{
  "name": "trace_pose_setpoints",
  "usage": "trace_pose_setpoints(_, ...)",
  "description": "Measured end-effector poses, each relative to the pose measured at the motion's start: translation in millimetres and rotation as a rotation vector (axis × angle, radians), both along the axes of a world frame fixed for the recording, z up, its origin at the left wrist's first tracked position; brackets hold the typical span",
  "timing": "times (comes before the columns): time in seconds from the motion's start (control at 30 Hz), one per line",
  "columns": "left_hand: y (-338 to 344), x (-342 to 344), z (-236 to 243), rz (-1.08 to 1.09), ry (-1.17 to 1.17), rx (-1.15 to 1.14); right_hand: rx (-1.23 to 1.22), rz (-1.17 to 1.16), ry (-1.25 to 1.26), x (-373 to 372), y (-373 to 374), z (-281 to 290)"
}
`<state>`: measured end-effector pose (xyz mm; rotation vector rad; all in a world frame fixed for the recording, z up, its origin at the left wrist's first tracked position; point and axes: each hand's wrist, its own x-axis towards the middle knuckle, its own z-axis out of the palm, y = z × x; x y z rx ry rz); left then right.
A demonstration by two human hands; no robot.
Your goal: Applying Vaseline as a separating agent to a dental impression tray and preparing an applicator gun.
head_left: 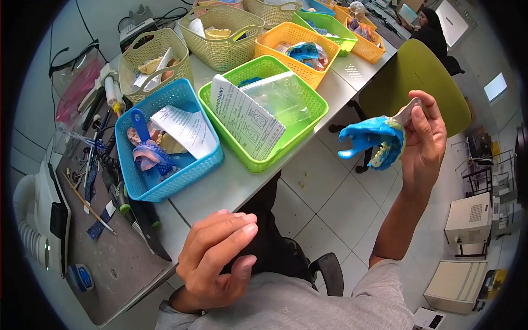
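Observation:
My right hand (424, 137) is raised at the right, off the table. Its thumb and fingers pinch the metal handle of a dental impression tray filled with bright blue material (374, 140); a yellowish crust sticks to its inner side. Nothing is in my left hand (217, 258), which hovers near the table's front edge with its fingers bent and apart. Closest to it is a blue basket (184, 179) with a blue-handled impression tray (142, 126) and a paper slip inside. Beside that, a green basket (286, 148) holds a printed form (245, 118) and a clear plastic bag (278, 99).
More baskets, among them a yellow one (275, 36) and a beige one (223, 52), crowd the table's far side. Tools and a brush (88, 201) lie at left beside a white hose (27, 220). A green chair (421, 82) stands right; another person (429, 33) sits beyond.

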<state>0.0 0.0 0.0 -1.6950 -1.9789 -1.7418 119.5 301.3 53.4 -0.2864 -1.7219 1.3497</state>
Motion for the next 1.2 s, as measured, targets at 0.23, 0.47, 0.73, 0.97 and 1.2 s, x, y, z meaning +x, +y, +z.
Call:
trace_pose_setpoints(0.23, 68, -7, 12, 0.412, 0.319, -0.083, -0.108, 0.045, 0.204, -41, 61, 10)
trace_pose_setpoints(0.47, 91, -6, 18, 0.518, 0.421, -0.268, -0.056, 0.259, 0.180, -78, 76, 7)
trace_pose_setpoints(0.73, 81, -2, 9, 0.590, 0.211, -0.138, -0.062, 0.214, 0.150, -85, 66, 15)
trace_pose_setpoints(0.97, 73, -3, 10, 0.569, 0.272, -0.122, 0.235, 0.342, -0.109, -113, 37, 29)
trace_pose_setpoints(1.2, 74, -16, -2, 0.469, 0.262, 0.013, 0.353, 0.545, -0.323, -140, 25, 25)
